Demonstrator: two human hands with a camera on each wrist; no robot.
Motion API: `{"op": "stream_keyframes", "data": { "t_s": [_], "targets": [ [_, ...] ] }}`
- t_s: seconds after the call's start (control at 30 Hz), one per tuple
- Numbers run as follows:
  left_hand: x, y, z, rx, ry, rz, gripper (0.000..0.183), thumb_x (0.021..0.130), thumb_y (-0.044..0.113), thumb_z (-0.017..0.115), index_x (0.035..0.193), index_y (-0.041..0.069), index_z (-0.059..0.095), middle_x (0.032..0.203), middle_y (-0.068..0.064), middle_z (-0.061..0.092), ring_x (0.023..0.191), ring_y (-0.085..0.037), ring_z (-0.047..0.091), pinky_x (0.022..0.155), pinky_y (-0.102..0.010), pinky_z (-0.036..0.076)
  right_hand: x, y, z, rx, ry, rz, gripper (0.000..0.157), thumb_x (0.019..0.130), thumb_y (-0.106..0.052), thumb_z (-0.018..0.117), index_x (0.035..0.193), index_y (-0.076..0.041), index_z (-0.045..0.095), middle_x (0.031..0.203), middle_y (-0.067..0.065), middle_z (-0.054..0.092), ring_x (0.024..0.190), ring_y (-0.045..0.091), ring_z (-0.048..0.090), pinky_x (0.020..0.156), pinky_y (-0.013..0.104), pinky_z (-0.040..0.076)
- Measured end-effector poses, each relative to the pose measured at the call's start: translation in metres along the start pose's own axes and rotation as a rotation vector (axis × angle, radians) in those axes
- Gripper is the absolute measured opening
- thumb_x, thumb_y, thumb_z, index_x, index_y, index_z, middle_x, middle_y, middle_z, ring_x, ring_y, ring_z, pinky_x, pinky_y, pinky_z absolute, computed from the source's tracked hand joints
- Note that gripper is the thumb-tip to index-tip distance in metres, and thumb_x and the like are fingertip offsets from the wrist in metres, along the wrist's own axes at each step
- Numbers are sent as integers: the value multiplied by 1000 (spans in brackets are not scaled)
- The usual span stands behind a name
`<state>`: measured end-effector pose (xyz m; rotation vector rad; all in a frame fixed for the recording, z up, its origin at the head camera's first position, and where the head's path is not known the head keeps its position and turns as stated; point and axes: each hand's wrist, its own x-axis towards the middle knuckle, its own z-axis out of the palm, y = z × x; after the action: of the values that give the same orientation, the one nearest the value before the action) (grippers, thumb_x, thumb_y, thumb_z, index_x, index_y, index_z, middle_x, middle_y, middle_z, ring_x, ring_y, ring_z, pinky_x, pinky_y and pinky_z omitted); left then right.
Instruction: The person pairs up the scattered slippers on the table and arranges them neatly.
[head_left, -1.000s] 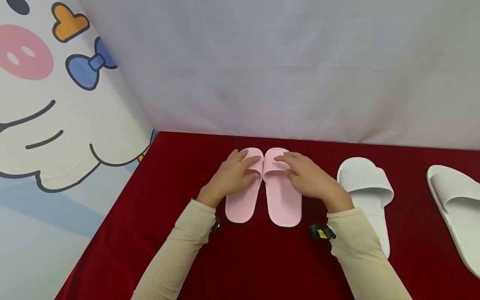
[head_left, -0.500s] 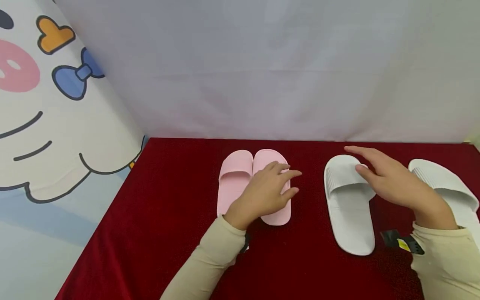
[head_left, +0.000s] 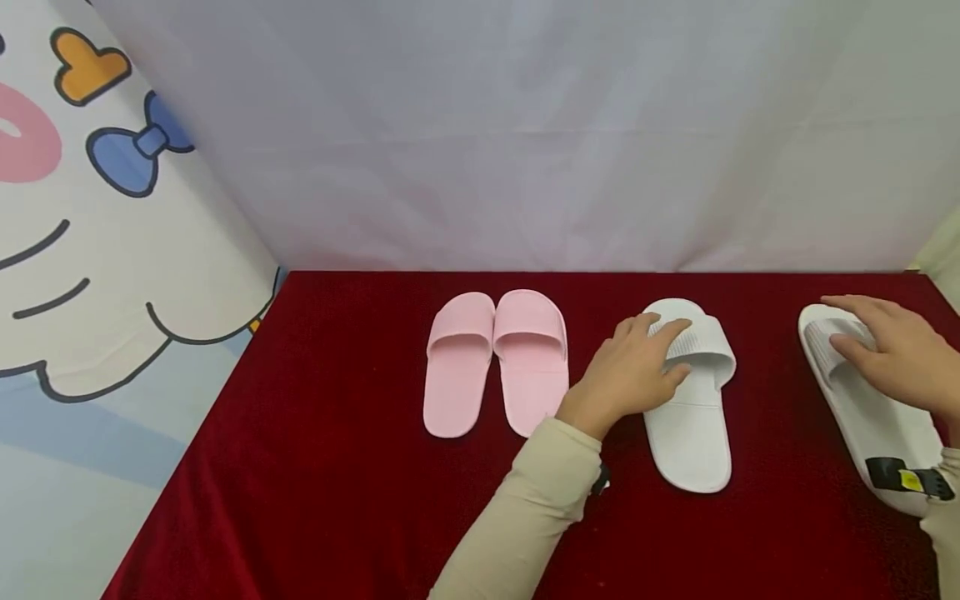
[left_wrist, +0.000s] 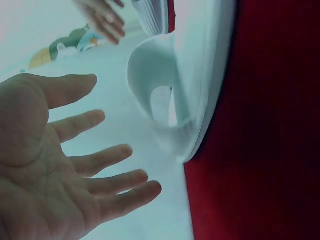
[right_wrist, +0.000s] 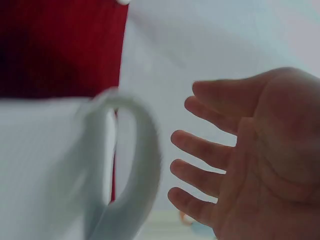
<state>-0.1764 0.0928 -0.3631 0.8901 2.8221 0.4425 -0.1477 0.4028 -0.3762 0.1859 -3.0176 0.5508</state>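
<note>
My left hand (head_left: 626, 367), fingers spread, hovers over the left edge of a white slipper (head_left: 690, 433) with a ribbed strap. In the left wrist view its palm (left_wrist: 45, 170) faces that slipper (left_wrist: 205, 75) with a gap between them. Farther right, my right hand (head_left: 896, 350) is above the strap of a second white slipper (head_left: 870, 425), partly covering it. The right wrist view has this slipper's strap (right_wrist: 140, 145) apart from the straight fingers of the right hand (right_wrist: 240, 155). Neither hand holds anything.
Two pink slippers, one on the left (head_left: 453, 383) and one on the right (head_left: 531, 375), lie side by side on the red cloth (head_left: 337, 467). A white curtain (head_left: 562, 150) rises behind, and a cartoon-printed panel (head_left: 112, 250) stands at the left.
Both hands have left the pink slippers and moved right, the right hand first. They are now over the two white slippers. The head view has shifted rightward; the slippers appear to stay in place.
</note>
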Motion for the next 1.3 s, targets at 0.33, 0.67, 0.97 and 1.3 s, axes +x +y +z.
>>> {"op": "stream_keyframes", "data": {
  "t_s": [0.33, 0.67, 0.97, 1.3],
  "targets": [
    [22, -1, 19, -56, 37, -48, 51, 101, 40, 53, 150, 35, 41, 159, 1, 34, 147, -16, 34, 108, -35, 45, 1, 36, 8, -59, -66, -5, 49, 104, -26, 51, 138, 8, 42, 142, 45, 32, 131, 64, 29, 98, 75, 26],
    [18, 3, 35, -127, -35, -70, 54, 99, 39, 57, 149, 40, 37, 166, 0, 17, 154, -20, 15, 110, -42, 42, -15, 43, 15, -50, -54, 34, 57, 104, -32, 51, 141, 9, 37, 142, 48, 27, 135, 65, 24, 102, 77, 23],
    [13, 0, 30, -59, 27, -63, 46, 99, 37, 59, 143, 39, 45, 156, 2, 34, 149, -19, 26, 104, -34, 44, -4, 43, 15, 44, -153, 43, 65, 103, -30, 54, 145, 12, 29, 137, 48, 30, 122, 63, 29, 90, 77, 29],
    [10, 0, 29, -56, 38, -12, 42, 98, 30, 62, 138, 40, 51, 149, 3, 45, 135, -16, 47, 100, -27, 47, -13, 53, 16, 56, -24, 1, 55, 98, -19, 62, 139, 12, 41, 132, 49, 39, 122, 66, 36, 92, 78, 31]
  ]
}}
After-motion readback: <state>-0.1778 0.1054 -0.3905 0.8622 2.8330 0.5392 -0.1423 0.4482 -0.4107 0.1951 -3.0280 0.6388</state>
